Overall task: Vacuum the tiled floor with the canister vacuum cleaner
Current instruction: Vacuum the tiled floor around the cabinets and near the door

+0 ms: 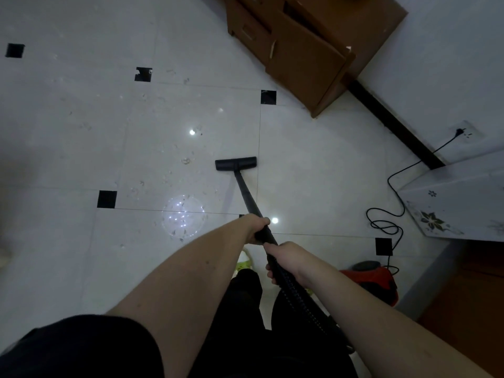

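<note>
Pale tiled floor (81,137) held scattered debris (186,161) left of the floor nozzle (236,163); much remained. My left hand (255,227) and right hand (283,259) gripped the wand (246,196); red canister (373,279) sat near right.

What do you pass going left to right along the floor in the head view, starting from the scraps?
Scraps → floor head → power cord → white flowered cabinet.
</note>
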`<control>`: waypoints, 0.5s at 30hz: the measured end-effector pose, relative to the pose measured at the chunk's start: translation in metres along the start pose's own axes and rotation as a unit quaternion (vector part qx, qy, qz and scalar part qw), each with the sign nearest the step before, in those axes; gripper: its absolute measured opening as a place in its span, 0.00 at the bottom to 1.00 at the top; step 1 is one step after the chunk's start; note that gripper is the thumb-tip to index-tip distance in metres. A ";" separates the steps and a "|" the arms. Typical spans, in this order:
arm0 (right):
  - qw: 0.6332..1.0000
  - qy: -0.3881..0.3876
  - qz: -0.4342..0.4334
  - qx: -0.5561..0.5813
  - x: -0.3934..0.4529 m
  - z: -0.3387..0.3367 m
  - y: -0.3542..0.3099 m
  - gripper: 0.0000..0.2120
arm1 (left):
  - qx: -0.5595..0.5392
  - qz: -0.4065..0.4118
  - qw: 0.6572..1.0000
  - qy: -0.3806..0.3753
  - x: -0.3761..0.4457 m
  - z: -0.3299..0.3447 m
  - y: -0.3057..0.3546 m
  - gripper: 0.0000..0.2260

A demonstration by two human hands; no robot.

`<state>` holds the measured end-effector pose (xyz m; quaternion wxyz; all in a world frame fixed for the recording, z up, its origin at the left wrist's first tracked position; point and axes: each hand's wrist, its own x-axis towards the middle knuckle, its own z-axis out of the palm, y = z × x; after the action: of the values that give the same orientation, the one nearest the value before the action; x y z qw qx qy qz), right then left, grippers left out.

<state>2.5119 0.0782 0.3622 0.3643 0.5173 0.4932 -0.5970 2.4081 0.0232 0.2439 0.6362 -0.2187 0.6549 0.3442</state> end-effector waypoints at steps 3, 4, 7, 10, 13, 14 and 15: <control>0.999 0.002 0.007 -0.037 -0.006 0.001 0.013 0.14 | -0.022 0.002 1.000 -0.013 -0.002 0.009 -0.018 0.11; 0.999 0.002 0.009 -0.042 -0.010 0.001 0.019 0.13 | -0.021 0.002 1.000 -0.018 -0.003 0.013 -0.024 0.11; 1.000 -0.006 0.013 -0.026 -0.024 -0.005 0.037 0.11 | -0.011 0.001 1.000 -0.023 -0.007 0.026 -0.041 0.07; 1.000 -0.003 0.015 -0.028 -0.030 -0.010 0.050 0.11 | -0.011 0.004 1.000 -0.024 -0.009 0.033 -0.054 0.07; 0.999 -0.001 0.022 -0.039 -0.030 -0.011 0.052 0.11 | -0.010 0.005 1.000 -0.027 -0.010 0.033 -0.057 0.05; 0.999 -0.002 0.024 -0.041 -0.029 -0.009 0.049 0.11 | -0.008 0.006 1.000 -0.025 -0.011 0.031 -0.055 0.04; 0.999 -0.004 0.026 -0.042 -0.028 -0.007 0.046 0.11 | -0.007 0.006 1.000 -0.024 -0.010 0.028 -0.053 0.04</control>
<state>2.5622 0.0714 0.3797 0.4028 0.5117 0.5030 -0.5682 2.4663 0.0068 0.2462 0.6476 -0.2109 0.6386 0.3582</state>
